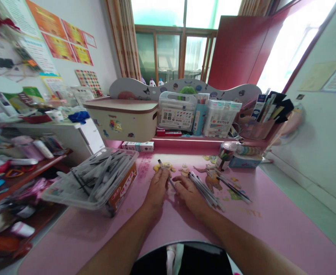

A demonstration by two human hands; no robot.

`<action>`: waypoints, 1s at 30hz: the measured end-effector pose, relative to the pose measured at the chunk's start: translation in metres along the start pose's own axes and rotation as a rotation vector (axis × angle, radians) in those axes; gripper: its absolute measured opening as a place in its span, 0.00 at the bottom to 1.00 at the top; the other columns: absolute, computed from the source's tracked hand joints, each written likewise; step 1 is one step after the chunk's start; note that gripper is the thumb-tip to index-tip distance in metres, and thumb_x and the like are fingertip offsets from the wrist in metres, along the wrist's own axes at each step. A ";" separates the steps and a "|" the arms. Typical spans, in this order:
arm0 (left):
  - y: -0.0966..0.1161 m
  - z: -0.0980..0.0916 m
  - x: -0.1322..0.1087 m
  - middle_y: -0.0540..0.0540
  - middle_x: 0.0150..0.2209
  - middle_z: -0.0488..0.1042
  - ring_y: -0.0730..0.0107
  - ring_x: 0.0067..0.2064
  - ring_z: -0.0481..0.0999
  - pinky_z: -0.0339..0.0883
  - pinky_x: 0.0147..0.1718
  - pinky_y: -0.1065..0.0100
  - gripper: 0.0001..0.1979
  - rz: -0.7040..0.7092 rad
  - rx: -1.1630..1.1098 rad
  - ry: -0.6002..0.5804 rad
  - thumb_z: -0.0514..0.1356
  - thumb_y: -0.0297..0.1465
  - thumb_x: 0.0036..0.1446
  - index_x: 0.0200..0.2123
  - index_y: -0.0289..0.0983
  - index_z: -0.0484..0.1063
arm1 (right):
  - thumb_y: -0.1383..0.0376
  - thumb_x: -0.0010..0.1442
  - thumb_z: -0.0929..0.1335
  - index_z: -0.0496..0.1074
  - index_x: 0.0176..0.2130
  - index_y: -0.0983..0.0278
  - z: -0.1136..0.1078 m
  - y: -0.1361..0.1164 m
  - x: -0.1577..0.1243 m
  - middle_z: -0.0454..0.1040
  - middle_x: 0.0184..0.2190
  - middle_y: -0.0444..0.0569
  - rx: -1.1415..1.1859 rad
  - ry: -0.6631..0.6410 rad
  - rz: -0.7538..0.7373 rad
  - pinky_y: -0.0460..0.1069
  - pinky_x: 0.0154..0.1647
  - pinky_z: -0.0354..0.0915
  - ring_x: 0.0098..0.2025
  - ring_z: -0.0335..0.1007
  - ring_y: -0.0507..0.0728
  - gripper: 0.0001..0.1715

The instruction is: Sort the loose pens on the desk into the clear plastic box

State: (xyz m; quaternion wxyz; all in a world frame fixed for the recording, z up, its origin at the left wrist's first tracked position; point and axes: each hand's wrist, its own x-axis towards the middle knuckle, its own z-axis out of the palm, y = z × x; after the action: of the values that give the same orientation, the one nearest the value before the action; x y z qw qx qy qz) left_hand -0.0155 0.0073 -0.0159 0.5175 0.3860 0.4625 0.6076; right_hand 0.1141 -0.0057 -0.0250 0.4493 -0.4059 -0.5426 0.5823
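Observation:
A slim pen [172, 183] with a dark top end slants between my two hands above the pink desk. My left hand [157, 187] is closed around its upper part, the dark end sticking out past the fingers. My right hand [188, 192] has its fingers curled at the pen's lower end, thumb and forefinger pressed to it. Just right of that hand lies a bundle of grey pens [204, 190], side by side. Farther right, a couple of black pens [233, 189] rest apart from the bundle. On the left, a clear plastic box [70, 202] is heaped with pens.
The clear box leans on a brown printed carton [123, 187]. A lidded cream bin [122, 122], marker cases [177, 112] and a pink pen holder [255, 126] line the back shelf. A clear jar [225, 154] stands at the back right. Cluttered shelves [24, 172] flank the left.

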 end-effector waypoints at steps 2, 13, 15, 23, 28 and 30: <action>0.003 -0.002 0.002 0.51 0.27 0.67 0.75 0.27 0.66 0.60 0.25 0.74 0.20 -0.013 -0.053 -0.052 0.62 0.48 0.54 0.29 0.36 0.70 | 0.54 0.60 0.68 0.72 0.43 0.60 -0.002 0.001 0.000 0.65 0.23 0.40 0.075 0.041 0.001 0.45 0.21 0.54 0.21 0.57 0.50 0.15; 0.012 0.000 -0.009 0.51 0.14 0.68 0.79 0.13 0.59 0.49 0.14 0.78 0.10 -0.330 -0.034 -0.501 0.60 0.37 0.56 0.35 0.35 0.70 | 0.51 0.57 0.70 0.72 0.35 0.61 -0.010 -0.009 0.010 0.65 0.23 0.39 0.252 0.089 -0.013 0.43 0.19 0.52 0.21 0.56 0.48 0.16; 0.012 -0.004 -0.008 0.49 0.14 0.70 0.79 0.12 0.58 0.46 0.12 0.78 0.10 -0.390 -0.013 -0.583 0.61 0.36 0.56 0.35 0.34 0.71 | 0.53 0.57 0.71 0.70 0.31 0.62 -0.013 -0.009 0.012 0.61 0.19 0.38 0.221 0.073 -0.042 0.43 0.18 0.50 0.20 0.52 0.47 0.16; 0.021 -0.010 -0.001 0.40 0.24 0.78 0.77 0.19 0.69 0.59 0.18 0.79 0.16 -0.563 -0.423 -0.573 0.55 0.36 0.65 0.44 0.30 0.75 | 0.51 0.52 0.74 0.62 0.27 0.61 -0.018 -0.009 0.013 0.56 0.16 0.33 0.406 0.142 0.055 0.41 0.13 0.42 0.15 0.41 0.44 0.23; 0.018 -0.006 -0.003 0.39 0.31 0.80 0.72 0.26 0.76 0.69 0.27 0.74 0.17 -0.455 -0.541 -0.510 0.56 0.26 0.60 0.52 0.33 0.71 | 0.50 0.50 0.76 0.61 0.28 0.61 -0.019 -0.006 0.014 0.54 0.15 0.31 0.479 0.170 0.099 0.40 0.12 0.39 0.14 0.39 0.43 0.25; 0.017 -0.004 -0.003 0.39 0.30 0.80 0.71 0.26 0.75 0.69 0.27 0.73 0.17 -0.435 -0.554 -0.447 0.56 0.25 0.58 0.50 0.32 0.72 | 0.50 0.48 0.76 0.60 0.29 0.60 -0.019 -0.006 0.015 0.54 0.14 0.30 0.497 0.191 0.108 0.39 0.11 0.38 0.13 0.39 0.43 0.26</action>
State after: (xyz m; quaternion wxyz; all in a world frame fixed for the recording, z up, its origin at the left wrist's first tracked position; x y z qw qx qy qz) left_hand -0.0231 0.0028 -0.0009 0.8057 0.2480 0.2287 0.4868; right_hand 0.1293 0.0135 -0.0206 0.5526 -0.3646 -0.3155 0.6798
